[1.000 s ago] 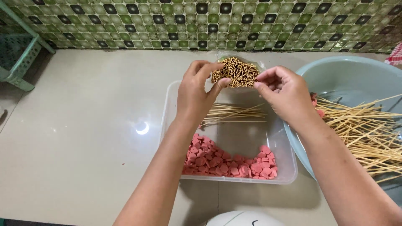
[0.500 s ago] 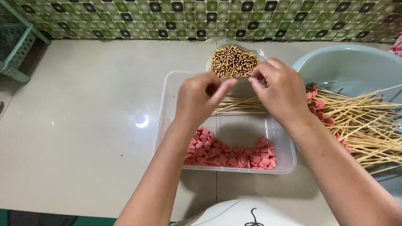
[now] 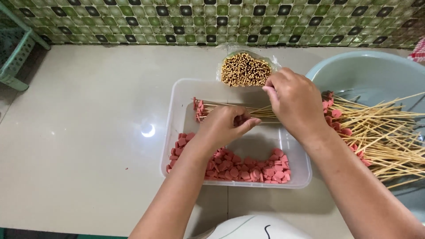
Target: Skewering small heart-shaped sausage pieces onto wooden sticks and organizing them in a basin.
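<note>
My right hand (image 3: 294, 102) pinches a thin bamboo skewer at the edge of a bundle of bamboo skewers (image 3: 245, 70) that stands end-on in a plastic bag. My left hand (image 3: 226, 126) hovers with curled fingers inside a clear plastic container (image 3: 177, 115); whether it holds anything is hidden. Under both hands, a few skewers threaded with pink pieces (image 3: 200, 108) lie across the container. A heap of pink sausage pieces (image 3: 239, 168) fills the container's near side.
A pale blue basin (image 3: 376, 73) at the right holds several loaded skewers (image 3: 380, 132). A green plastic basket (image 3: 17, 57) stands at the far left. A white rounded object (image 3: 252, 228) is at the bottom edge. A green tiled wall runs along the back of the counter.
My left hand has come down from the skewer bundle into the container. My right hand stays by the bundle. The camera view has shifted slightly.
</note>
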